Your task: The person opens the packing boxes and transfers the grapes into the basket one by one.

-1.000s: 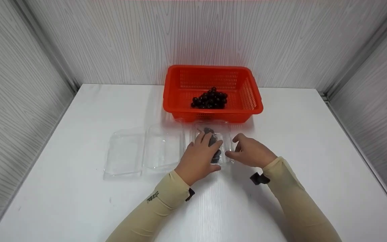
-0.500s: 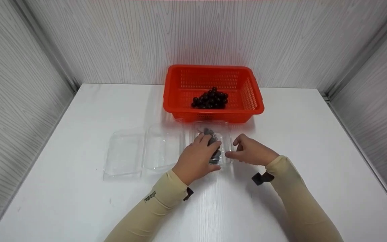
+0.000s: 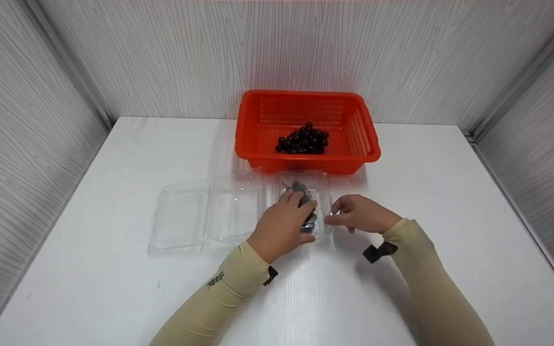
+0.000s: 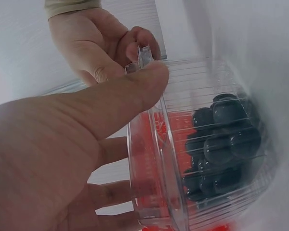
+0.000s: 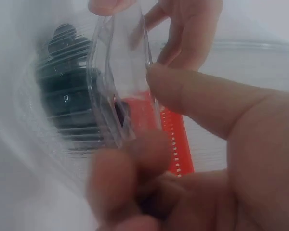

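A lidded clear plastic clamshell box (image 3: 322, 192) sits on the table, with dark grapes (image 4: 224, 144) visible through its ribbed wall. My left hand (image 3: 282, 226) presses on the lid, fingers spread, and its thumb lies at the near rim. At the box's right edge, my right hand (image 3: 366, 214) pinches the rim near the corner between thumb and curled fingers. The right wrist view shows that thumb (image 5: 178, 86) against the lid's edge, while the curled fingertips (image 5: 115, 173) are blurred below.
Behind the box stands a red plastic basket (image 3: 306, 166) holding a bunch of dark grapes (image 3: 304, 140). An opened clear clamshell box (image 3: 235, 206) lies to the left, its other half (image 3: 181, 216) flat beside it. Wood-grain panels (image 3: 185, 57) wall in the white table.
My right hand has shifted slightly and its fingers have closed in on the box's right rim. The left hand stays on the lid.
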The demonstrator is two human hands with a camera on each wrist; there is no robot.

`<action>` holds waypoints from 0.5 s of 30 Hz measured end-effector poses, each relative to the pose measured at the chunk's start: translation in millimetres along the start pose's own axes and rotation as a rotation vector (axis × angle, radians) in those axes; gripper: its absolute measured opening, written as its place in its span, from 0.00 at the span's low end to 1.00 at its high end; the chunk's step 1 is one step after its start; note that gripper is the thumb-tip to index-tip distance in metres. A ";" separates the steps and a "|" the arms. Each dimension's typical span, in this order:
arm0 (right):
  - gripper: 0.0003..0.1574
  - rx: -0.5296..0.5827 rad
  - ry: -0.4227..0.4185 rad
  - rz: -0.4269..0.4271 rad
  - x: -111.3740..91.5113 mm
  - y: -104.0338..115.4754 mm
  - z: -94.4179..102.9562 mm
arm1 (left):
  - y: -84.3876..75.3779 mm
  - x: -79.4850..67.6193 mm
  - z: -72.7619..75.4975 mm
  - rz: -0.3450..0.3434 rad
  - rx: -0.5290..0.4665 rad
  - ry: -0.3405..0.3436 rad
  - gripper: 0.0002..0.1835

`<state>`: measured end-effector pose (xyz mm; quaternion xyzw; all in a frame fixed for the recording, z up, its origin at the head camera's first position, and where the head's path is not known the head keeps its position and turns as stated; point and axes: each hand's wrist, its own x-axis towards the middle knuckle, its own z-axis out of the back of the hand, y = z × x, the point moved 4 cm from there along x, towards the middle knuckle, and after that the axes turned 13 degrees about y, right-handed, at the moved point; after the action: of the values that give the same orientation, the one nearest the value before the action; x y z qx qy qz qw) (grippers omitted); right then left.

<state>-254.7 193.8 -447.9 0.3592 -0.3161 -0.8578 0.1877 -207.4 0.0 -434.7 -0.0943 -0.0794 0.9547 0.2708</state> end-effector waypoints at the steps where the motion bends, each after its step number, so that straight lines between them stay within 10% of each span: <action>1: 0.20 -0.001 0.014 0.024 1.1 -2.3 1.3 | -0.4 0.2 0.1 0.000 0.005 0.000 0.40; 15: 0.27 0.069 0.362 0.200 -1.3 -20.5 -0.8 | -2.1 -2.1 1.4 -0.008 0.071 -0.037 0.40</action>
<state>-255.2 209.1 -461.6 0.4804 -0.3407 -0.7450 0.3133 -204.9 0.5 -432.6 -0.0666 -0.0508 0.9574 0.2764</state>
